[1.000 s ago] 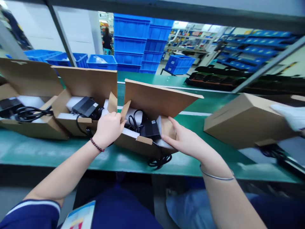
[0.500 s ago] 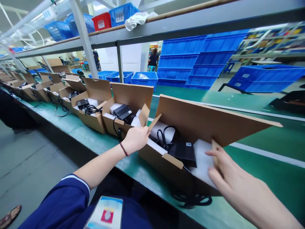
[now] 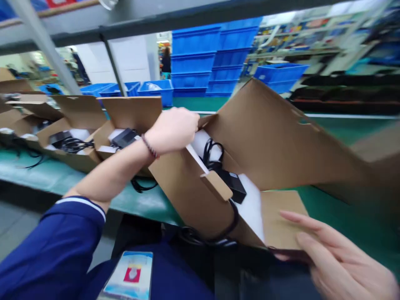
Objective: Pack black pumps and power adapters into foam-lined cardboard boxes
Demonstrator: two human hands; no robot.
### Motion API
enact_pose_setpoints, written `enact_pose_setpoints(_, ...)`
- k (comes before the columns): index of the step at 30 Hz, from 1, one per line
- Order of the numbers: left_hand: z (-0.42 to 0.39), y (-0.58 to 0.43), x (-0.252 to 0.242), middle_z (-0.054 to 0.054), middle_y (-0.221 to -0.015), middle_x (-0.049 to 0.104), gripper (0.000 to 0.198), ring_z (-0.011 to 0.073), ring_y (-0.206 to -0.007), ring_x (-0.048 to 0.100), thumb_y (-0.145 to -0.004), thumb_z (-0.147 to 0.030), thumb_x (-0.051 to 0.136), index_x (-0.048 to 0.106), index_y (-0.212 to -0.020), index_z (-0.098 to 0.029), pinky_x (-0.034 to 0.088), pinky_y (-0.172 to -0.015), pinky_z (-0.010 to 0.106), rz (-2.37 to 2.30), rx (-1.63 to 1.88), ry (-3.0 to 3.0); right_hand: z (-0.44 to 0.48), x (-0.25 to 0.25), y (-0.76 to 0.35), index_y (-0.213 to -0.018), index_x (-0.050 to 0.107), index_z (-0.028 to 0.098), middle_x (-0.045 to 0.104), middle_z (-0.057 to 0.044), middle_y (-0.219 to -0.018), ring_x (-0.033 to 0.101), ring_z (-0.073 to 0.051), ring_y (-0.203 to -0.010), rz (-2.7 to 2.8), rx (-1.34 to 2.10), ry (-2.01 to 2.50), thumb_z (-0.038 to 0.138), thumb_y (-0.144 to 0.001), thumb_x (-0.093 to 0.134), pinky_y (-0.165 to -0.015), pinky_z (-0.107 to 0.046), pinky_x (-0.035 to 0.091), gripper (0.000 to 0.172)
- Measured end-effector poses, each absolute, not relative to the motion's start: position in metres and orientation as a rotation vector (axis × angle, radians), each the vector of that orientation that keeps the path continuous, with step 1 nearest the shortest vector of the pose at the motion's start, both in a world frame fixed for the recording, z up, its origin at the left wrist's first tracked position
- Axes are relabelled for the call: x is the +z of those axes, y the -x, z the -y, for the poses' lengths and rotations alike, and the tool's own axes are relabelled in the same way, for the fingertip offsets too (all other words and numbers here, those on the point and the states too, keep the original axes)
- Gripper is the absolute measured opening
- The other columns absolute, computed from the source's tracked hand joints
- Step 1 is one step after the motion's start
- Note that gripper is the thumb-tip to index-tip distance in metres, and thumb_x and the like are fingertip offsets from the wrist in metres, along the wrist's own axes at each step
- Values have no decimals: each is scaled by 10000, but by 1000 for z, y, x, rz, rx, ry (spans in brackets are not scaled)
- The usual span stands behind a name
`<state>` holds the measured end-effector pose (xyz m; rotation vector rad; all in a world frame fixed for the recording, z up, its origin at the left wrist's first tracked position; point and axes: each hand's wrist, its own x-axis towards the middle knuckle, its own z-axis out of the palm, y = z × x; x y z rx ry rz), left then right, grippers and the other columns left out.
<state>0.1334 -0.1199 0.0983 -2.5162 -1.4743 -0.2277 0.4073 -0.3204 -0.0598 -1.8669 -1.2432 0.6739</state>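
Observation:
An open brown cardboard box (image 3: 187, 191) is tilted in front of me, its large lid (image 3: 265, 137) raised at the back. Inside lie a black power adapter (image 3: 236, 185), a coiled black cable (image 3: 212, 154) and white foam (image 3: 250, 208). My left hand (image 3: 173, 129) is closed on the box's left upper edge. At the opposite end, my right hand (image 3: 325, 246) holds the right side flap (image 3: 281, 216), index finger and thumb above it and other fingertips showing beneath. A black cable (image 3: 203, 241) hangs outside the box's front.
More open boxes with adapters and cables, such as one nearby (image 3: 131, 110), line the green bench (image 3: 146, 204) to the left. Stacked blue crates (image 3: 195, 62) stand behind. A grey metal shelf beam (image 3: 140, 23) crosses overhead. A blurred brown shape (image 3: 381, 146) is at right.
The box has tilted and turned, its lid now angled higher. The right flap has folded outward under my right hand. My left hand stays at the left end. The view has swung right.

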Motion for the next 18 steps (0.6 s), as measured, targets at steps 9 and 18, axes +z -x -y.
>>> enact_pose_setpoints(9,4,-304,68,183,-1183,674,361,428,-1199,587,-795,-193,711,731,-1132,-67,477,-1015,474,1239,44,2748,328,-71,-318,-1147,732,296,765,-69,-1092,730,-238,-1064,602,1058,826,281,-974,493,-995,-494,587,296)
enact_pose_setpoints(18,-8,-361,-16,210,-1196,696,399,301,-1099,647,-842,-223,571,705,-1180,-61,504,-937,338,1266,64,2957,324,-103,-352,-1553,313,145,704,-189,-1226,693,-271,-1152,224,1204,1194,439,-951,256,-1005,-524,551,673)
